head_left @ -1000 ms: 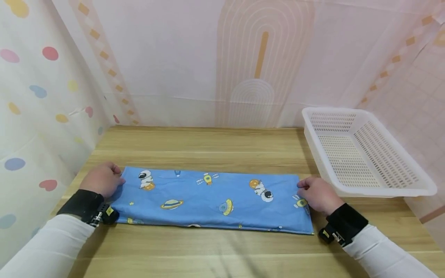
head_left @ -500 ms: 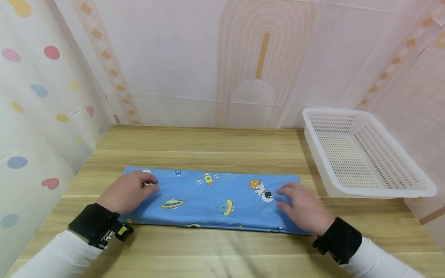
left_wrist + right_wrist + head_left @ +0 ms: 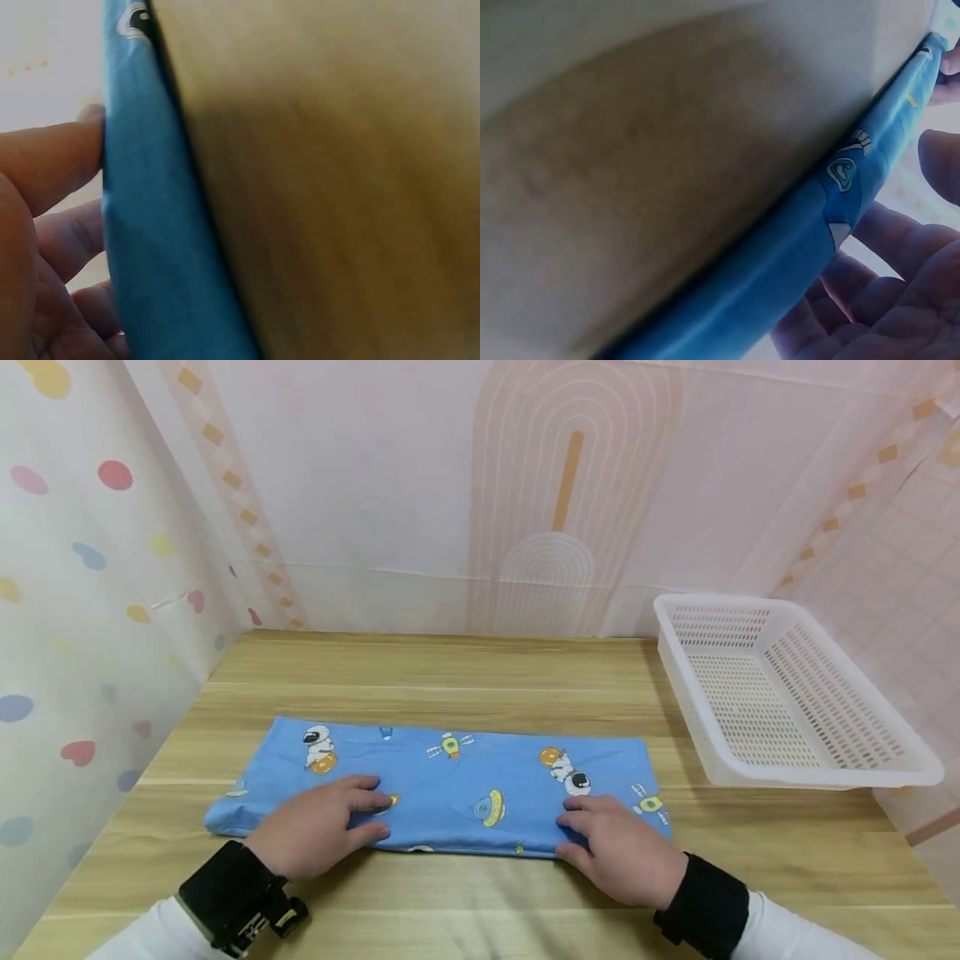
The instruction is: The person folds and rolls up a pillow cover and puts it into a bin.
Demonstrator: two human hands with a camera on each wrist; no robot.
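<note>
A blue cloth (image 3: 442, 785), folded into a long flat strip and printed with astronauts, planets and satellites, lies across the table in the head view. My left hand (image 3: 318, 827) rests over its near edge left of the middle, fingers loosely bent and thumb by the edge. Near the right end, my right hand (image 3: 626, 850) lies over the same edge with its fingers spread. In the left wrist view, the thumb and fingers sit along the cloth's front fold (image 3: 161, 202). The right wrist view has the fingers on top, behind the fold (image 3: 780, 262), thumb raised apart.
A white plastic basket (image 3: 708, 739) with slotted walls stands at the table's back right. The wooden table (image 3: 450, 685) reaches back to a pink patterned curtain (image 3: 375, 485). A dotted curtain (image 3: 90, 635) hangs along the left side.
Both hands have left the cloth's short ends and moved inward and toward the near edge. The cloth's near left corner now sits farther out to the left.
</note>
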